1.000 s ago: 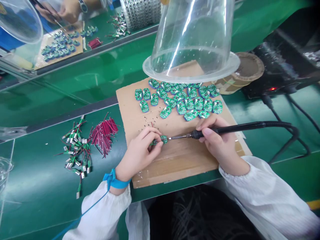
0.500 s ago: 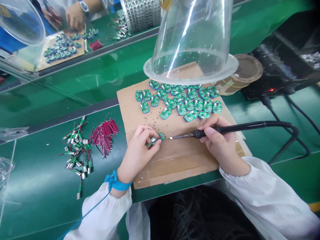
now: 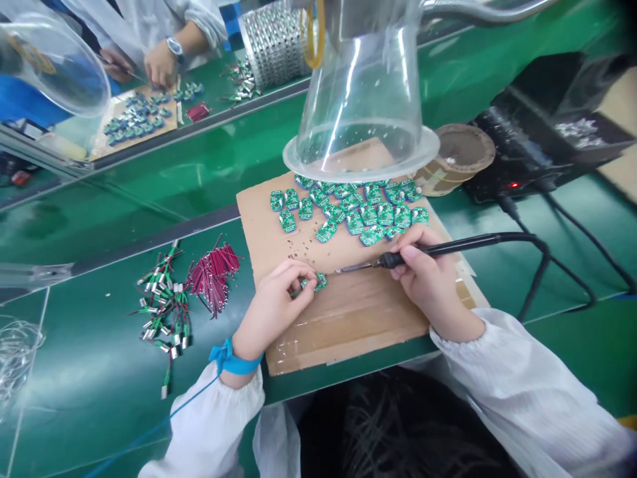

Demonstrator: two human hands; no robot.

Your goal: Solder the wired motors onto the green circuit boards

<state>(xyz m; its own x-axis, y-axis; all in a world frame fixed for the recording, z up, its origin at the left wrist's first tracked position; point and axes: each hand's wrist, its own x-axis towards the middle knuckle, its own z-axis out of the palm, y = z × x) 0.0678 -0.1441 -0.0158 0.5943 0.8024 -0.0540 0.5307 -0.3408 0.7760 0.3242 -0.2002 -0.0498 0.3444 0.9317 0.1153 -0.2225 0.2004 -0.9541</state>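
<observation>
My left hand, with a blue strap at the wrist, pinches a small green circuit board against the cardboard sheet. The fingers cover part of that board, and whether a wire is also pinched there is hidden. In my right hand is a soldering iron, gripped like a pen. Its tip points left, a little apart from the board's right side. Several more circuit boards lie on the far half of the cardboard. Left of the sheet are a pile of red wires and small metal motors with green leads.
A clear plastic hood hangs over the far boards. Right of it stand a round tub and a black box with a red light and cables. Beyond the divider, a co-worker's hand is above similar boards.
The camera view has shifted slightly, showing more of the hood's top. My left fingers have closed in over the board, hiding the green lead seen before. The iron stays close to the board.
</observation>
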